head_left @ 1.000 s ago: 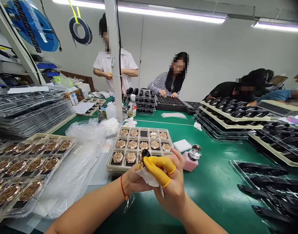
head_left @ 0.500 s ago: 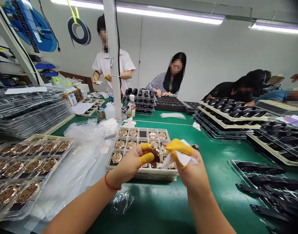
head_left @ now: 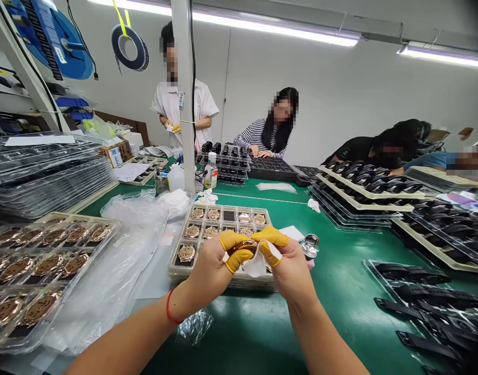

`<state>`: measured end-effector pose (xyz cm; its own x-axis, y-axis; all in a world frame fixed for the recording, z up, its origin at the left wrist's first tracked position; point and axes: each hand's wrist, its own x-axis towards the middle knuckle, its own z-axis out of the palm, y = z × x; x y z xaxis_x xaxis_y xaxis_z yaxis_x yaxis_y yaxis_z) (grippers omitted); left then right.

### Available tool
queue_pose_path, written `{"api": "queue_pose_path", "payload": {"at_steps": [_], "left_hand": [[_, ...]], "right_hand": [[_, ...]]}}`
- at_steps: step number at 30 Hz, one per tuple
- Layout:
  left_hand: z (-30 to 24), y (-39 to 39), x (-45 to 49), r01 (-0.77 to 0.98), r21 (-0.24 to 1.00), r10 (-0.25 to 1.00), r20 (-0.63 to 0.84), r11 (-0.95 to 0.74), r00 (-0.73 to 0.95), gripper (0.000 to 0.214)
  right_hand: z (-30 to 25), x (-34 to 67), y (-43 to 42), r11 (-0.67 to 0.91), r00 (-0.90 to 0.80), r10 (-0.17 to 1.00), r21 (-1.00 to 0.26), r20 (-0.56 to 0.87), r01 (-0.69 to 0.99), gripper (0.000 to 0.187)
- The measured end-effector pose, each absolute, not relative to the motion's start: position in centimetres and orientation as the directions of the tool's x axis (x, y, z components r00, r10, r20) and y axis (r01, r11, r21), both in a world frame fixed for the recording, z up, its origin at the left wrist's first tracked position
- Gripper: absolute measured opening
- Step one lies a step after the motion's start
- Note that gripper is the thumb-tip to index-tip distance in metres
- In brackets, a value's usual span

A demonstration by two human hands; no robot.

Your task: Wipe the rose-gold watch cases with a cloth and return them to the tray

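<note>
My left hand (head_left: 219, 256), in yellow finger cots, pinches a gold watch case (head_left: 248, 246) by its edge. From the other side my right hand (head_left: 287, 260), also in yellow finger cots, grips a white wiping cloth (head_left: 256, 264) and presses it to the case's rim. Fingers and cloth cover much of the case. Beneath both hands lies a stacked clear tray (head_left: 172, 270) of gold watch cases in square pockets. Just right of my right hand stands a small shiny metal-topped dispenser (head_left: 310, 245), beside a white sheet (head_left: 292, 234).
More gold watch cases fill a tray (head_left: 112, 229) at left, beside plastic film (head_left: 101, 276). Black watch straps (head_left: 422, 307) lie at right, below stacked trays (head_left: 364, 190). A white post (head_left: 183, 99) rises from the bench. Several people work across it.
My right hand has moved left, bringing the cloth against the watch case. The dispenser it partly covered now shows. Across the bench, the white-shirted person's hands have come together.
</note>
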<state>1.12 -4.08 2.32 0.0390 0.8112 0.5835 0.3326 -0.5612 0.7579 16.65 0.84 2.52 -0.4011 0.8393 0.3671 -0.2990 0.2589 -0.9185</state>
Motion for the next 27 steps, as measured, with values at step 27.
{"api": "queue_pose_path", "payload": {"at_steps": [27], "left_hand": [[0.5, 1.4, -2.5, 0.519, 0.786, 0.908, 0.417, -0.336, -0.042, 0.026]], "right_hand": [[2.7, 19.1, 4.2, 0.27, -0.071, 0.957, -0.953, 0.281, -0.137, 0.023]]}}
